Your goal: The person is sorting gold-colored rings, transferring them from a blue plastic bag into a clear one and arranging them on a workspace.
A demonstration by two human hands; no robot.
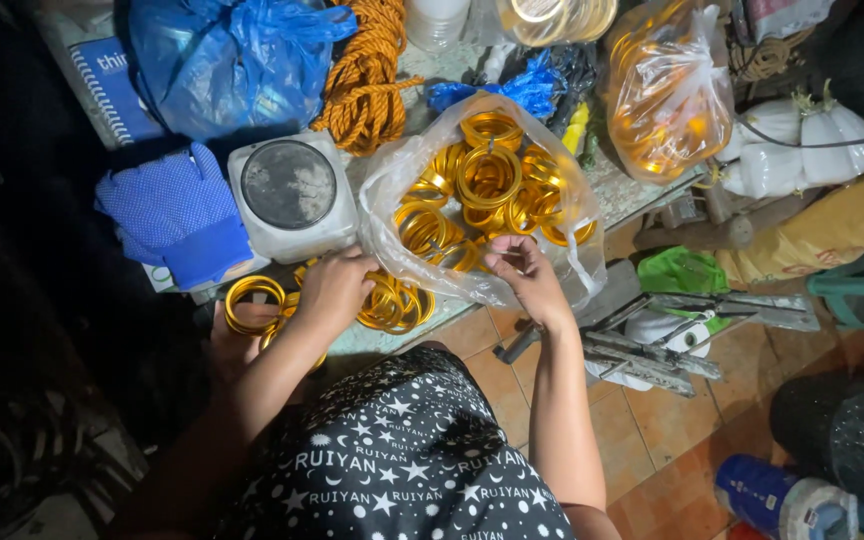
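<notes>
The left hand (332, 290) is resting with curled grip on loose gold rings (392, 303) at the counter (632, 190) edge, while the right hand (522, 270) is pinching the near lip of the clear bag (392, 180) holding more rings, beside a white lidded jar (290, 195).

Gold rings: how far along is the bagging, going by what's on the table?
Looks done: a tied clear bag of gold rings sits at the back. In hand: the right hand is at the rim of the open bag, which already holds many rings, while the left hand rests on the loose rings. Left: that small loose pile and one ring at the edge.
</notes>
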